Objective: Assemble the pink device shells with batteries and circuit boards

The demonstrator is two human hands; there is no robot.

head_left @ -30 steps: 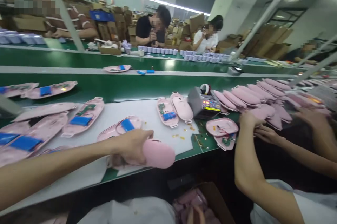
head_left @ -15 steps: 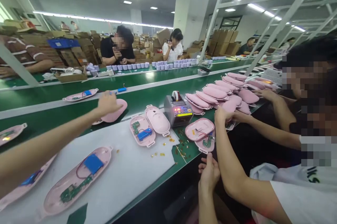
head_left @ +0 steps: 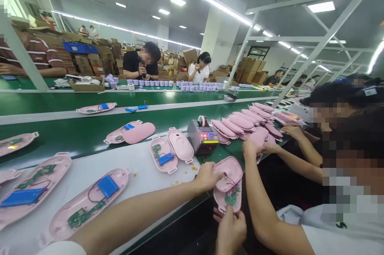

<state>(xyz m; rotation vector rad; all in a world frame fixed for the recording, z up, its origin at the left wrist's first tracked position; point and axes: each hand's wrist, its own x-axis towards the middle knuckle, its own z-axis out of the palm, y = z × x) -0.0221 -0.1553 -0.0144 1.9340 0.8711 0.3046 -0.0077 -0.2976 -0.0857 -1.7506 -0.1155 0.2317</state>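
Note:
My left hand is closed at the left edge of a pink shell half, with its fingers around the rim. Below that half lies a second pink shell half carrying a green circuit board, and wires run between the two. My right hand grips this lower half at its near end. The two halves are tilted over the table's front edge. Just left of them, an open shell with a blue battery lies beside its pink cover.
A grey tape dispenser stands behind my hands. Pink shells are piled to its right, by a co-worker's hands. Larger open shells lie on the white sheet at left. Two loose blue batteries rest farther back.
My left hand has come from the back left over to the pink halves at right. A second loose blue battery now shows where it was. My right hand has closed on the lower half.

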